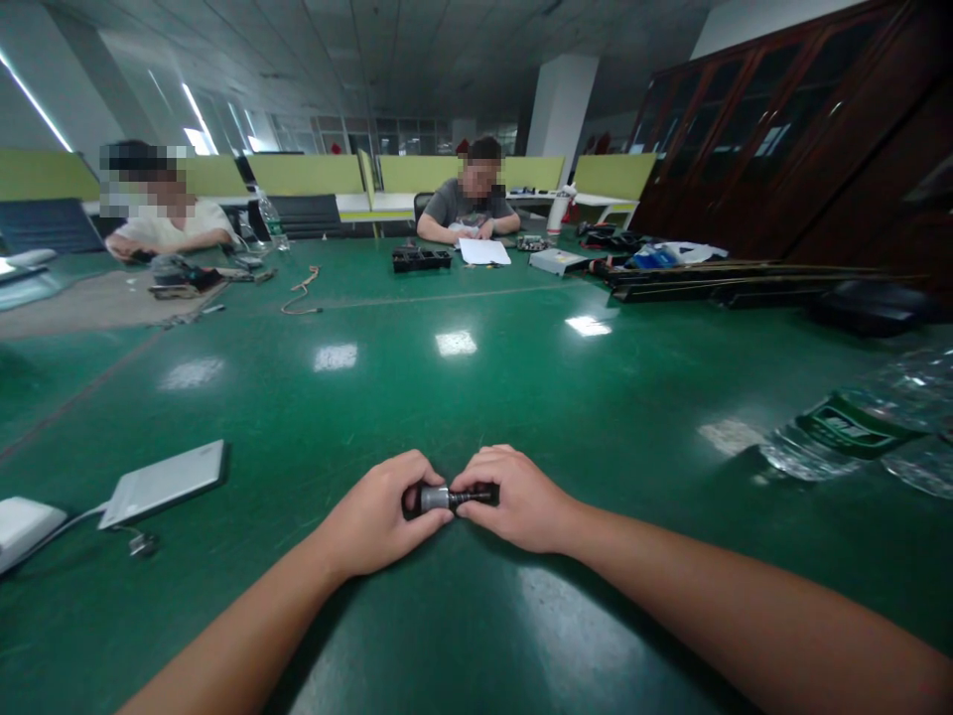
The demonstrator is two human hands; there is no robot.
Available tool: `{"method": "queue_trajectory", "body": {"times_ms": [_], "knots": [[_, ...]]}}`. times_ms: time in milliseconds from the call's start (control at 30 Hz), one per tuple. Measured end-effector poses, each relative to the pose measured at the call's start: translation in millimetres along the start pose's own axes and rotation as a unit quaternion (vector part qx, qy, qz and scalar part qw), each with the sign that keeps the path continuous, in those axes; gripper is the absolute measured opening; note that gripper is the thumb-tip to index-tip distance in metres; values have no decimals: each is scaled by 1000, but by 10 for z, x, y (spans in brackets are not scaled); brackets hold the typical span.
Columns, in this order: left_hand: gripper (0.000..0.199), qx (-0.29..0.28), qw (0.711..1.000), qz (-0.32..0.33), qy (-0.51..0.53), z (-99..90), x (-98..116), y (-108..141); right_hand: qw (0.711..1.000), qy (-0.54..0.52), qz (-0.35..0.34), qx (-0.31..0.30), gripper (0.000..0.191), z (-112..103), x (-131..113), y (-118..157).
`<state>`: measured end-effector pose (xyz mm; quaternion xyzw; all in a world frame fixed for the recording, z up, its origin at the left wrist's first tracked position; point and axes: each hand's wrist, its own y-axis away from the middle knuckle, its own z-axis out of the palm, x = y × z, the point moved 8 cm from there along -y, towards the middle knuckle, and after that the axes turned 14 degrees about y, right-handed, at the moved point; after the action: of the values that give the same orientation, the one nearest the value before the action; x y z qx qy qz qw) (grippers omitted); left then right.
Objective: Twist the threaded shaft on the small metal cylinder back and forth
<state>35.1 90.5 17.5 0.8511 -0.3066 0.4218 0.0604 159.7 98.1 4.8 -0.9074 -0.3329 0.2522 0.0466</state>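
Observation:
Both my hands meet over the green table, around a small metal part (435, 498) with a silver cylindrical body and a thin dark shaft. My left hand (377, 513) is closed on the silver end, thumb in front and fingers behind. Pinched near the dark shaft (473, 496) are the thumb and fingers of my right hand (521, 504). The part lies level, lengthwise between the two hands. Its outer ends are partly covered by my fingers, and its exact kind does not show.
On the left lie a white power bank-like slab (165, 484) with a cable and a white block (26, 531). Clear bottles (841, 432) stand at right. Across the green table (372, 397), two people sit near a black tray (421, 260), paper and dark strips (692, 281).

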Motion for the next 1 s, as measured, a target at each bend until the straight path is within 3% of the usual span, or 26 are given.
{"method": "queue_trajectory", "body": {"times_ms": [1000], "knots": [[14, 1, 1000, -12, 5, 3, -12, 19, 1000, -1, 12, 15, 16, -63, -1, 26]]}}
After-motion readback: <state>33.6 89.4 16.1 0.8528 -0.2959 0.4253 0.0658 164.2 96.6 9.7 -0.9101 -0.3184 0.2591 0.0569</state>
